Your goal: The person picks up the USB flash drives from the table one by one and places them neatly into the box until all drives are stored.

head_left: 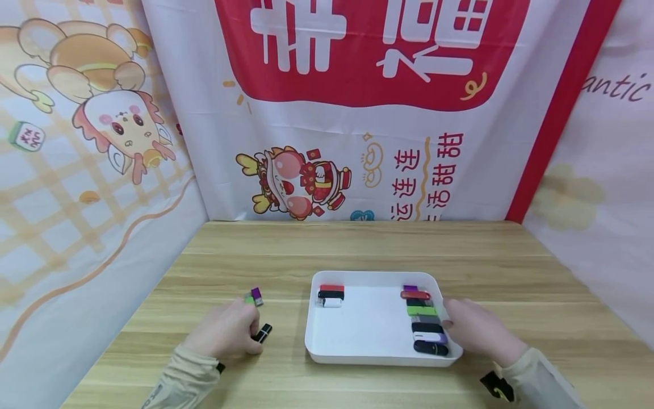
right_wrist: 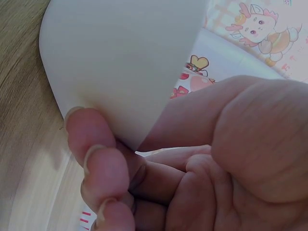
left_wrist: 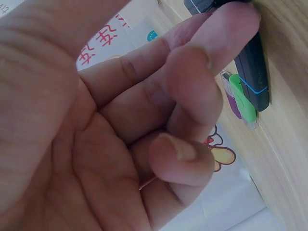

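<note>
My left hand point(head_left: 227, 329) is low over the table, thumb and index finger at a black USB stick point(head_left: 263, 333) with a silver band. In the left wrist view the fingertips overlap the stick, and the thumb tip is out of frame. Just past them lies another black USB stick point(left_wrist: 254, 77) with a blue line. Beyond the knuckles are a green USB stick point(head_left: 249, 299) and a purple one point(head_left: 257, 296). My right hand point(head_left: 477, 329) grips the right wall of a white tray point(head_left: 378, 359), thumb over the rim and fingers curled against the outside.
Inside the tray, a red USB stick point(head_left: 331, 288), a black one point(head_left: 331, 295) and a white one point(head_left: 332, 303) form a short column at the left. Several more, including a bright green one point(head_left: 422, 311), line the right side. Printed cloth point(head_left: 225, 170) hangs behind the wooden table point(head_left: 357, 244).
</note>
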{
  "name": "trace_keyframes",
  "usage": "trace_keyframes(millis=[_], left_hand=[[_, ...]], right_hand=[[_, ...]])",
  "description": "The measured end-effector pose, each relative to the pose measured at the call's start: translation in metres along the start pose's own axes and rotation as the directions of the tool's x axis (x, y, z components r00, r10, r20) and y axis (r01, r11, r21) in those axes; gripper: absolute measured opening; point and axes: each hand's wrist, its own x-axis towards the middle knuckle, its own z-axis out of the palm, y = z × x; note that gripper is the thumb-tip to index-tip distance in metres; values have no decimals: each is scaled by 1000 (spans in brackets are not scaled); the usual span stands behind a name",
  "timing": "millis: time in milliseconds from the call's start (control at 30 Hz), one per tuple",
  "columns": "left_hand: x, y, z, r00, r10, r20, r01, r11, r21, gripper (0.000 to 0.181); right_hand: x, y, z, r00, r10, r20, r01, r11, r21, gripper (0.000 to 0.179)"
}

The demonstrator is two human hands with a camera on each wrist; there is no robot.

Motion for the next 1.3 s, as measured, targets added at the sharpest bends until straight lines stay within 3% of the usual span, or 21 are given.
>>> trace_keyframes(millis=[467, 867, 1300], left_hand=[[0, 3, -2, 1000, -1, -7, 1, 1000, -7, 23], [1, 2, 2, 998, 41, 57, -35, 994, -106, 20], [1, 2, 3, 996, 29, 84, -19, 993, -115, 16]], right_hand=[[2, -1, -1, 999, 24, 21, -24, 1000, 13, 32], [1, -1, -1, 999, 27, 21, -28, 999, 17, 28], [0, -2, -1, 1000, 12, 9, -12, 1000, 9, 28]])
